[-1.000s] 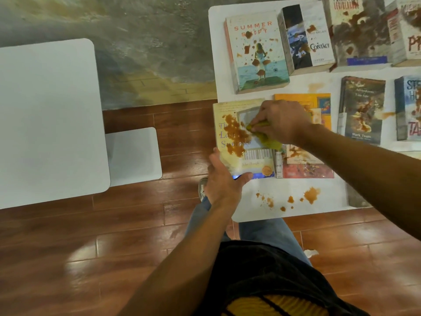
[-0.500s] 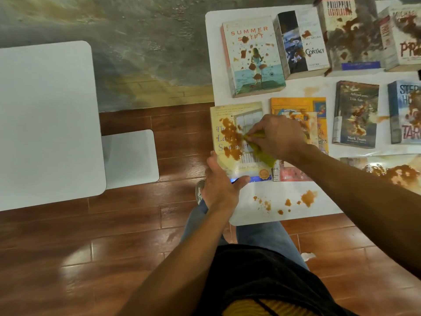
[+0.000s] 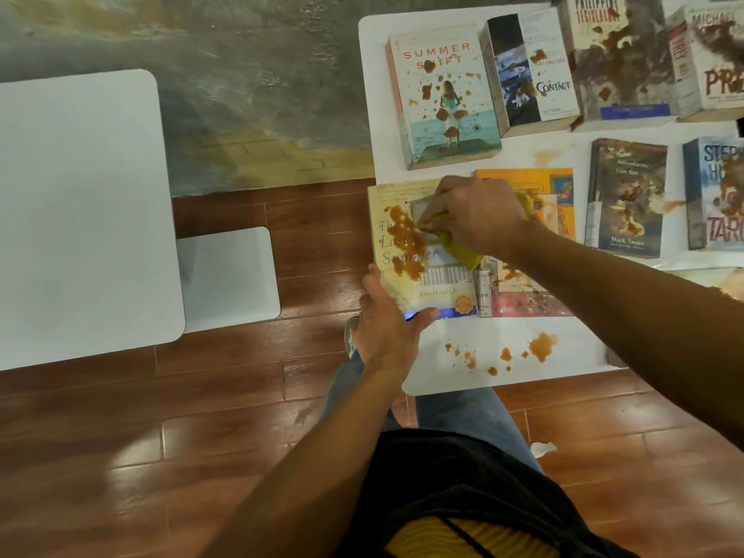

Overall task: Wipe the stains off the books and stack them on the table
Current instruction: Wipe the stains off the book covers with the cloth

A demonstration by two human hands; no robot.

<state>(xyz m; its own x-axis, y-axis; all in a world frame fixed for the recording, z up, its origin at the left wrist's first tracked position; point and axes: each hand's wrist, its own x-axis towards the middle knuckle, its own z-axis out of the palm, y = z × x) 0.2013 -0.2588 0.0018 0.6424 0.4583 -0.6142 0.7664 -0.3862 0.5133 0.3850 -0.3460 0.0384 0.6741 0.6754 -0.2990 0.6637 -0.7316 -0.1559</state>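
At the desk's (image 3: 426,372) left edge, the left hand (image 3: 388,320) grips the stained paperback (image 3: 402,275) while the right hand (image 3: 475,215), clutching a yellow cloth (image 3: 463,249), should next sweep across the brown blotch (image 3: 404,243).

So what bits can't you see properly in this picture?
- Head view: the right hand covers much of the yellow cloth and the middle of the yellow book.
- The book's near left corner hides under the left hand.
- The right edge cuts off the Stephen King book.
- The Contact book has author lettering too small to read.
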